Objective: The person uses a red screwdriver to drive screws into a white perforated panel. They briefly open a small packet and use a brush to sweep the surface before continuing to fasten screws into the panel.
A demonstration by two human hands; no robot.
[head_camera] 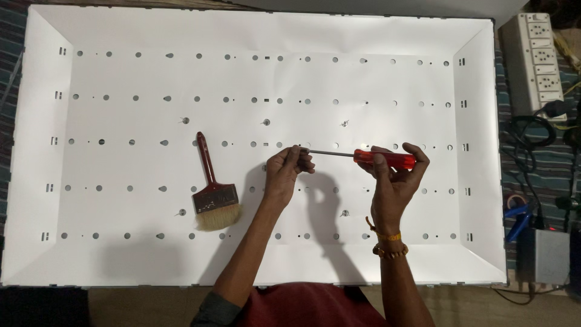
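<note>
Seen from above, a large white sheet-metal tray (121, 260) with sloped side walls fills most of the view, its flat floor dotted with even rows of small round holes. Toward the left of the tray lies a paintbrush (213, 190) with a dark reddish-brown handle and pale bristles, handle pointing away from the person, bristles nearest them; it rests flat on the floor, well apart from both hands. Near the middle, the left hand (284, 175) is raised above the floor, its fingertips pinched closed around the tip end of a screwdriver (363, 156). The screwdriver is held level, running left to right between the two hands, with a thin grey metal shaft and a translucent red handle. Just to the right, the right hand (393, 178) is closed around that red handle, thumb and fingers wrapped over it; beaded bands circle the wrist. The hands cast a soft shadow onto the floor beneath them. Beyond the tray's right wall, a white power strip (535, 57) lies at the top right corner, with black cables (532, 130) coiled below it.
</note>
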